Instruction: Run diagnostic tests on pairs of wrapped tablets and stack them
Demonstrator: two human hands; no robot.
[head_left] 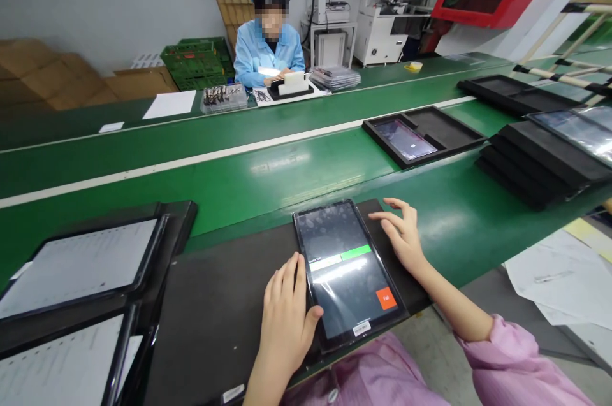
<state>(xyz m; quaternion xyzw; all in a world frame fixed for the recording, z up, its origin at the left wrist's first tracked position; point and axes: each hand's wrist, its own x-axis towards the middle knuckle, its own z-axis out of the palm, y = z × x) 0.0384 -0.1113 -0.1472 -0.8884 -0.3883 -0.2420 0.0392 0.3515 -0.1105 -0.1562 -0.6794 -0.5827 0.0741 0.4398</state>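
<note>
A tablet (344, 285) lies face up on a black foam mat (215, 304) in front of me. Its dark screen shows a green bar, a white bar and a red square marked "Fail". My left hand (287, 310) rests along the tablet's left edge, fingers stretched out together and thumb over the lower left rim. Just off the right edge, my right hand (401, 234) hovers with fingers apart, holding nothing.
Tablets with white screens (90, 259) lie in black trays at the left. Across the green conveyor (229, 183) sits a person in blue (270, 49). A foam tray (449, 129) holds a tablet (406, 138). Stacked black trays (540, 164) and papers (559, 272) are at the right.
</note>
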